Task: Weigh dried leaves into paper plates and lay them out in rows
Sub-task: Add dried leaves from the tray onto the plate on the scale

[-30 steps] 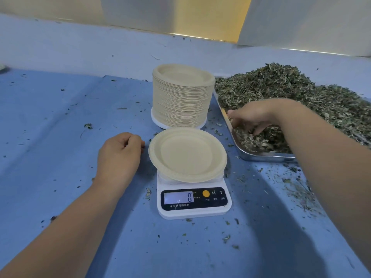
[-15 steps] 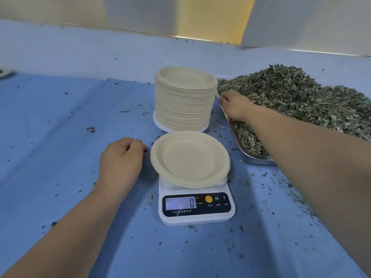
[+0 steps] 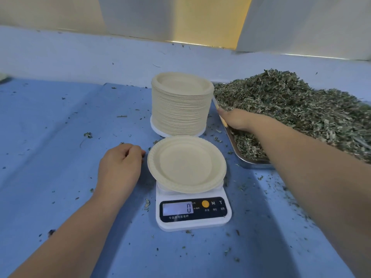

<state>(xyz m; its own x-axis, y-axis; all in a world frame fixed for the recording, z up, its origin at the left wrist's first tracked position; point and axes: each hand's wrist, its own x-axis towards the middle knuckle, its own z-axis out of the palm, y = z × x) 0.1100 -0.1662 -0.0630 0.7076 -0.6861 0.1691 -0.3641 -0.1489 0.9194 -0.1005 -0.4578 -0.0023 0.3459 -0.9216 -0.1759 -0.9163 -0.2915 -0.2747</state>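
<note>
From the head camera, a single paper plate point(image 3: 186, 164) sits bare on a white kitchen scale point(image 3: 193, 215), whose display point(image 3: 177, 208) reads 0. Just behind it stands a tall stack of paper plates point(image 3: 180, 109) on the blue cloth point(image 3: 50, 137). To the right, a big heap of dried leaves point(image 3: 291, 109) fills a metal tray point(image 3: 255, 164), and loose bits are scattered over the cloth. The left hand point(image 3: 120, 165) rests on the cloth just beside the plate, fingers curled under, with nothing in it that I can see. The right hand point(image 3: 239, 119) reaches into the leaves at the tray's near left edge. Its fingers are sunk in the heap, so I cannot tell whether they grip any.
</note>
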